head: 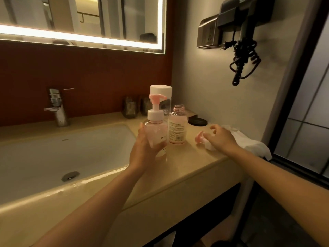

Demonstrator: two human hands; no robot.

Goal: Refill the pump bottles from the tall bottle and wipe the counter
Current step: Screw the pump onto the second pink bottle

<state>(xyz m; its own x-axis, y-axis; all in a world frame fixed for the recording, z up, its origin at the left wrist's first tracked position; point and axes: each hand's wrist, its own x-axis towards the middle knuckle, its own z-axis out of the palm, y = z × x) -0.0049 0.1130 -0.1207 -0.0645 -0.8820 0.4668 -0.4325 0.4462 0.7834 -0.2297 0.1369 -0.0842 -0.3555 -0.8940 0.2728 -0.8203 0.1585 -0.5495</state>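
At the near edge of the counter (187,166), the left hand (144,148) is wrapped around the pump bottle (154,134), thumb on one side and fingers curled round the other. It is a clear bottle of pale pink liquid with a white collar and a pink pump head. It sits by the sink's right rim, but I cannot tell whether its base is on the counter. Right behind it, partly hidden, stands the tall bottle (161,90) with its white cap on.

Just beside them is an open bottle (178,129) with no pump in its neck, pinkish inside, its label facing out. Its loose pump (199,139) lies on the counter to the right. The right hand (220,138) is over it with fingers spread and loosely bent, gripping nothing – the fingertips are near the pink piece, though contact is unclear. Under that wrist lies a crumpled white cloth (249,141).

Further back are a black lid (197,121), two dark cups (130,107) against the wall and the faucet (57,107) over the white sink (53,154). Above are the lit mirror (89,36) and – on the side wall – a hair dryer (243,24) with a coiled cord.
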